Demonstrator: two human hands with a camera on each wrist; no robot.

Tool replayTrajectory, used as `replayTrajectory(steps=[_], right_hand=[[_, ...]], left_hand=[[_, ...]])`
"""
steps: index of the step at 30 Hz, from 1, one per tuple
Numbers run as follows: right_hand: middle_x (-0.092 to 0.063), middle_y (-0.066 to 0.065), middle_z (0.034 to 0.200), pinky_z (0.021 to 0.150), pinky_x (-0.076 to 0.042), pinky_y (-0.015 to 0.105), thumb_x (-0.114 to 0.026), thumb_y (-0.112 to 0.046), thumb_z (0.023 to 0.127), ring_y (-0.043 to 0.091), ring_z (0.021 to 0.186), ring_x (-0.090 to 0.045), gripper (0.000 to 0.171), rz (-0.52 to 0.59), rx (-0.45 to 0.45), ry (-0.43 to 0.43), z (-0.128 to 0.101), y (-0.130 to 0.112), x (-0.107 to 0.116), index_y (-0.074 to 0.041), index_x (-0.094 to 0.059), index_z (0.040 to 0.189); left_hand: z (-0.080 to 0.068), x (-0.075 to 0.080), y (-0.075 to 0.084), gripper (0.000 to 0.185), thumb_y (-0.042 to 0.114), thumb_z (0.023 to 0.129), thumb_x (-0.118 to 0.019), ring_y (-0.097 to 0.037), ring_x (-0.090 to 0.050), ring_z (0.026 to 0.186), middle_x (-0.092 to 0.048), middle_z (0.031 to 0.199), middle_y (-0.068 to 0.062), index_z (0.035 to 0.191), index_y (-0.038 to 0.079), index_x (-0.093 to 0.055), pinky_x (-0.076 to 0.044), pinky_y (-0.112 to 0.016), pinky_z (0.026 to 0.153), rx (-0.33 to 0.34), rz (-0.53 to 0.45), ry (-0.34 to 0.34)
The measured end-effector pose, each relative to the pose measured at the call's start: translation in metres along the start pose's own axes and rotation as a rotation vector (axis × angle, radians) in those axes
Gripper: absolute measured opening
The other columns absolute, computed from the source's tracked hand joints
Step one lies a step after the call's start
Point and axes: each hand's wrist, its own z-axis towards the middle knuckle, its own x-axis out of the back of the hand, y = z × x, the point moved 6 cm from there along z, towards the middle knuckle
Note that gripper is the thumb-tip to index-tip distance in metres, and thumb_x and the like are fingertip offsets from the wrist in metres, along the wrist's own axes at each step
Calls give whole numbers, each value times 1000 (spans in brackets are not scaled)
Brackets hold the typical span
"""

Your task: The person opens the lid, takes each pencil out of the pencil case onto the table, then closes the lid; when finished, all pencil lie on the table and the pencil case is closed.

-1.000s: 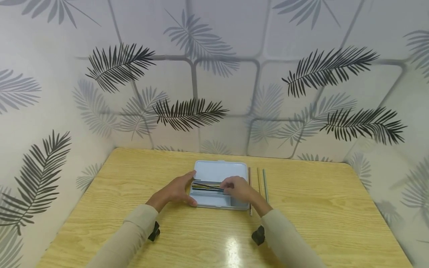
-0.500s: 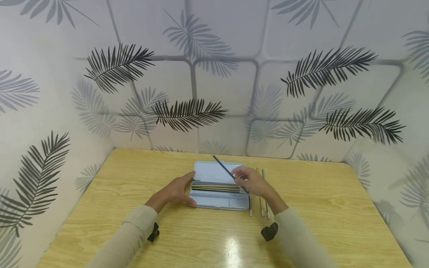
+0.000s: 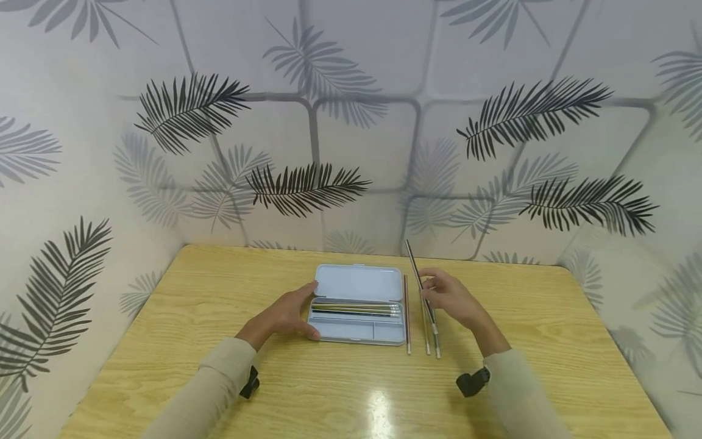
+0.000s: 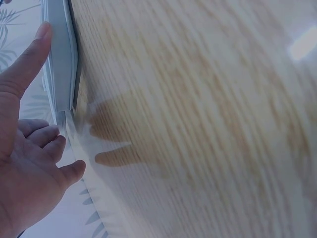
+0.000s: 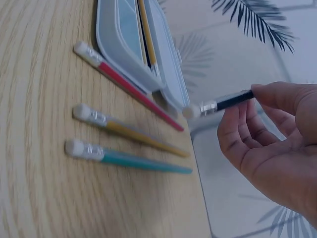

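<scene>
Our right fingers are carrying the pinched black pencil from over the case to its right, partly hiding the green pencil; our left fingers are staying spread, touching the case.

Head camera: looks forward and down from above the near side of a table, far enough back to take in both forearms, an open box and the wall behind. Left wrist camera: close to the left hand, turned sideways, wall at left, tabletop at right. Right wrist camera: close to the right hand, turned the opposite way. All three views share the box; head and right wrist share three loose pencils.
</scene>
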Motion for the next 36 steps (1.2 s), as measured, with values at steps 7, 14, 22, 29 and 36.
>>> replayTrajectory(steps=[7, 14, 22, 29, 36], right_hand=[[-58, 23, 110, 87, -55, 49, -58, -12, 94, 19, 94, -63, 52, 119, -96, 11, -14, 20, 16, 5, -36, 138], [-57, 28, 115, 84, -57, 43, -57, -7, 93, 18, 89, -65, 50, 124, -229, 71, -23, 40, 27, 6, -37, 137], [-60, 29, 112, 73, -60, 40, -57, -6, 91, 18, 78, -67, 49, 43, -334, 103, -30, 52, 25, 9, -41, 134], [-63, 22, 100, 65, -61, 37, -63, -3, 86, 17, 69, -68, 43, -22, -399, 177, -31, 58, 24, 11, -50, 124], [-62, 23, 99, 66, -61, 38, -64, -2, 84, 19, 69, -68, 42, -37, -413, 190, -34, 55, 20, 13, -52, 122]], left_hand=[[-1, 0, -1, 122, 38, 59, -90, -30, -21, 146, -20, 158, -11, 153, 9, -17, -24, -45, 119, 13, 0, -4], [-2, 1, 0, 121, 38, 59, -89, -31, -22, 146, -20, 158, -13, 152, 7, -18, -24, -46, 119, 7, 2, -1], [-3, 2, 1, 121, 38, 59, -89, -31, -21, 146, -20, 158, -13, 152, 7, -18, -23, -46, 119, 9, -15, -6], [-2, 1, 2, 122, 39, 59, -89, -30, -21, 146, -19, 158, -11, 152, 8, -17, -23, -46, 119, 6, -6, -10], [-3, 1, 1, 120, 38, 60, -89, -29, -20, 146, -19, 159, -10, 152, 8, -17, -23, -45, 119, 9, -4, -7]])
